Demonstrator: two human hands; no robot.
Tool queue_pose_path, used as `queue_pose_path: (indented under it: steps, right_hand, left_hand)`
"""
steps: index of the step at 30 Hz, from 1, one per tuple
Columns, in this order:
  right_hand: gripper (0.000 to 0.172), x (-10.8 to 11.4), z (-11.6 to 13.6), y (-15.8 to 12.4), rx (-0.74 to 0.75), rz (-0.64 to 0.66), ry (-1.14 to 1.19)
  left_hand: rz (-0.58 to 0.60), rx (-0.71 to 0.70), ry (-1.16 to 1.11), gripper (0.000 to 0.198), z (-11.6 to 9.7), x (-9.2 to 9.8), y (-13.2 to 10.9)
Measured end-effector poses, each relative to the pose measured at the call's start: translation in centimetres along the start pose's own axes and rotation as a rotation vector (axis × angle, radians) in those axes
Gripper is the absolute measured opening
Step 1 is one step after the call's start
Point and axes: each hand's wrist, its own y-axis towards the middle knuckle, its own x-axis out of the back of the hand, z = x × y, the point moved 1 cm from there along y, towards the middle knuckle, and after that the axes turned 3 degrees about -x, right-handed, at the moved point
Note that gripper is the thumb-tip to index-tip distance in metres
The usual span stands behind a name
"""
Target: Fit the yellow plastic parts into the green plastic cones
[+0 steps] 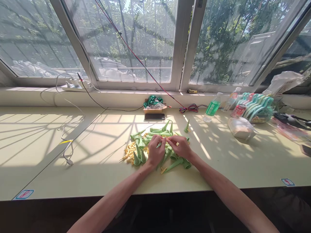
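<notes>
Both hands meet over a pile of pale green cones (137, 158) and small yellow plastic pieces (131, 149) on the table. My left hand (155, 152) is closed, and a green cone (159, 145) shows between its fingers. Close against it, my right hand (180, 147) pinches at the same spot; a tiny yellowish bit shows at the fingertips, too small to name. Some cones stand upright, others lie on their sides. A lying cone (175, 164) near the front has a yellow piece (163, 170) at its narrow end. One upright cone (187, 126) stands apart at the back right.
Behind the pile lie a black phone (154, 116) and a small box (155, 110) with green material. To the right are a green-labelled bottle (213, 107), a can (238, 111), a tissue pack (241, 128) and several hangers (259, 108). A white cable (65, 142) trails at left.
</notes>
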Motion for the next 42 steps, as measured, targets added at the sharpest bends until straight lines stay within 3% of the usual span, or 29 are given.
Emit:
queue_pose_path:
  steps: [10,19,22,28,35,42]
  right_hand:
    - [0.024,0.0,0.2,0.0,0.004,0.016,-0.030]
    - [0.031,-0.4,-0.4,-0.2,-0.030,0.052,-0.061]
    - [0.029,-0.5,-0.8,-0.3,-0.053,0.026,-0.086]
    - [0.027,-0.2,-0.9,-0.1,-0.137,-0.082,-0.073]
    - [0.026,0.3,-0.6,0.2,-0.163,-0.165,-0.035]
    - [0.024,0.6,-0.6,0.3,-0.155,-0.179,-0.015]
  left_hand:
    - [-0.020,-0.001,-0.001,0.033,-0.2,0.1,0.0]
    - [-0.014,0.033,-0.069,0.015,-0.2,0.2,0.0]
    - [0.023,0.038,-0.099,0.010,-0.5,0.1,-0.1]
    - [0.083,0.054,-0.125,0.018,-0.6,0.1,0.0]
    - [0.025,0.138,-0.194,0.029,0.0,0.0,0.0]
    - [0.028,0.252,-0.218,0.024,0.3,0.0,0.2]
